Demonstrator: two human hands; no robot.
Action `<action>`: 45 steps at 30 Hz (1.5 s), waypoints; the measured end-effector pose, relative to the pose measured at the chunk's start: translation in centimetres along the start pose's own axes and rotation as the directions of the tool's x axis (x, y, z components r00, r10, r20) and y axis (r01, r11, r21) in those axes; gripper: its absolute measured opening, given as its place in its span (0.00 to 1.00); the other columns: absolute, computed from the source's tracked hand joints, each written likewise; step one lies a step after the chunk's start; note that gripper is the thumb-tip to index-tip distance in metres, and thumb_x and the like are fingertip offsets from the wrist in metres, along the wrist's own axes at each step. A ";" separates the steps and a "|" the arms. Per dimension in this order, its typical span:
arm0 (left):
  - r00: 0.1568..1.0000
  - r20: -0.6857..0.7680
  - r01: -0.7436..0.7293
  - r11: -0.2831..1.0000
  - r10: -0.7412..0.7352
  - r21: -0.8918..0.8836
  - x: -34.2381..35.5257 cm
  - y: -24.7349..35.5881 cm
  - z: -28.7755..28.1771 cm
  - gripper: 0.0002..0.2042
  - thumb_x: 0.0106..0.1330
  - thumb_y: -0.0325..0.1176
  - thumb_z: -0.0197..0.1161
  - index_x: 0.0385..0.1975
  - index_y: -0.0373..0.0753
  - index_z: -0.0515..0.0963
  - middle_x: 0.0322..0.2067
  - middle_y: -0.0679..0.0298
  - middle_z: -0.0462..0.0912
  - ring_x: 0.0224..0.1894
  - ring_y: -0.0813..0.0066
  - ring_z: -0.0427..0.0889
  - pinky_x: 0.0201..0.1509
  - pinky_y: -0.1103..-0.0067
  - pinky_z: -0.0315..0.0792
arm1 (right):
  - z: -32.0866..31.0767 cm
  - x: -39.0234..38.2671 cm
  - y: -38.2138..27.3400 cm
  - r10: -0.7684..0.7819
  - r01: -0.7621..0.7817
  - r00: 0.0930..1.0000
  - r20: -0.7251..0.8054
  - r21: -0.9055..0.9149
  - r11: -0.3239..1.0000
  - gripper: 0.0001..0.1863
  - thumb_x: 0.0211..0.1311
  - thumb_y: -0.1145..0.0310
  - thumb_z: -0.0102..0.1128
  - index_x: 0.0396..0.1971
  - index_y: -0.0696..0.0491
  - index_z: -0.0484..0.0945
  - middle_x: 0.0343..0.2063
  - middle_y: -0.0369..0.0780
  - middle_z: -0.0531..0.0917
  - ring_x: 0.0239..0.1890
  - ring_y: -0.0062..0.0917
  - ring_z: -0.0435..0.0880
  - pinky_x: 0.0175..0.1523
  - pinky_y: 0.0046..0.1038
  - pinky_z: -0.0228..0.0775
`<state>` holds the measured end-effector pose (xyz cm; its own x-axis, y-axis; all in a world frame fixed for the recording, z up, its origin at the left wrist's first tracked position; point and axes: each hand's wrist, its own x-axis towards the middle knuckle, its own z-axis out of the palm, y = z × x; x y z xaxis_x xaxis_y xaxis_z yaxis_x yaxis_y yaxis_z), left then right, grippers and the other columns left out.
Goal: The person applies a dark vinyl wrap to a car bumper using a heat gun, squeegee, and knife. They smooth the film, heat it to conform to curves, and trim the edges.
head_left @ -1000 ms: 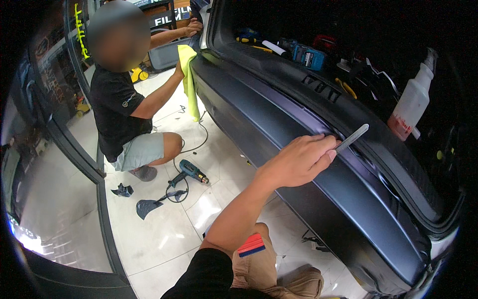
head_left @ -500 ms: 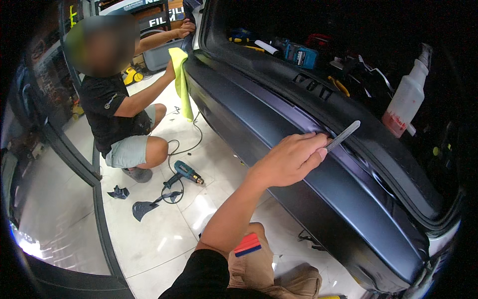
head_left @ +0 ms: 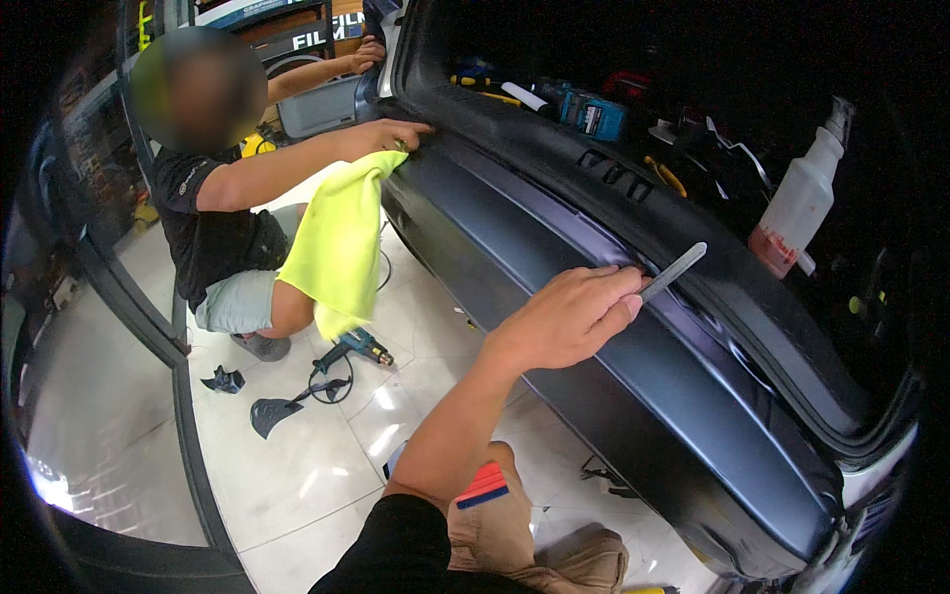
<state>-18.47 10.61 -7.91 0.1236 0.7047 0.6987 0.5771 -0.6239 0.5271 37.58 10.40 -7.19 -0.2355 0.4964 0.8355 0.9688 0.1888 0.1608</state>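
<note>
My left hand (head_left: 569,315) is closed around a slim, grey, round-ended plastic tool (head_left: 678,269). Its free end points away to the upper right, and the fingers hide the other end. The hand rests at the inner upper edge of a dark blue-grey car bumper (head_left: 683,386), by a glossy, wrinkled strip of film (head_left: 614,243). My right hand is out of view. At the bumper's far end, a co-worker's hand (head_left: 401,134) touches the surface with a bright yellow cloth (head_left: 341,228) hanging from it.
A spray bottle (head_left: 797,208) with red liquid stands in the open trunk near tools. A heat gun (head_left: 366,346) and dark film scraps (head_left: 272,414) lie on the tiled floor. Against my beige shorts (head_left: 485,530) is a red squeegee (head_left: 482,485). The crouching co-worker (head_left: 213,228) is at left.
The co-worker's cloth-holding hand has moved up and right onto the bumper's far end, and the cloth now hangs spread out. My left hand keeps its grip, nearly still.
</note>
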 end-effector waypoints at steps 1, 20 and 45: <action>1.000 -0.002 -0.005 1.000 0.005 -0.004 0.0 0.0 0.1 0.09 0.71 0.34 0.51 0.37 0.33 0.70 0.29 0.48 0.74 0.36 0.45 0.76 0.39 0.59 0.67 | 0.1 -0.1 0.0 0.035 -0.035 0.999 0.011 0.026 0.999 0.28 0.71 0.55 0.52 0.64 0.57 0.67 0.37 0.40 0.88 0.38 0.35 0.88 0.49 0.37 0.78; 0.949 -0.013 0.315 0.949 -0.315 0.024 -0.5 0.4 -0.4 0.23 0.67 0.43 0.48 0.54 0.34 0.78 0.53 0.56 0.81 0.57 0.68 0.77 0.63 0.75 0.63 | 1.6 -0.8 -0.6 0.282 -0.340 0.936 0.208 0.339 0.877 0.33 0.58 0.79 0.55 0.67 0.55 0.64 0.47 0.44 0.84 0.49 0.34 0.82 0.56 0.35 0.70; 0.998 -0.030 0.054 0.997 -0.056 -0.046 -0.5 0.0 -0.3 0.11 0.72 0.37 0.51 0.34 0.36 0.71 0.26 0.51 0.76 0.33 0.47 0.77 0.35 0.61 0.69 | 0.3 -0.3 -0.4 0.055 -0.059 0.998 0.027 0.146 0.988 0.26 0.71 0.63 0.54 0.65 0.56 0.65 0.45 0.45 0.85 0.40 0.37 0.87 0.45 0.33 0.80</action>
<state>-18.76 10.15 -8.09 0.0671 0.7277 0.6826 0.5450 -0.5998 0.5859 37.23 10.41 -7.68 -0.1838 0.5291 0.8284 0.9590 0.2814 0.0330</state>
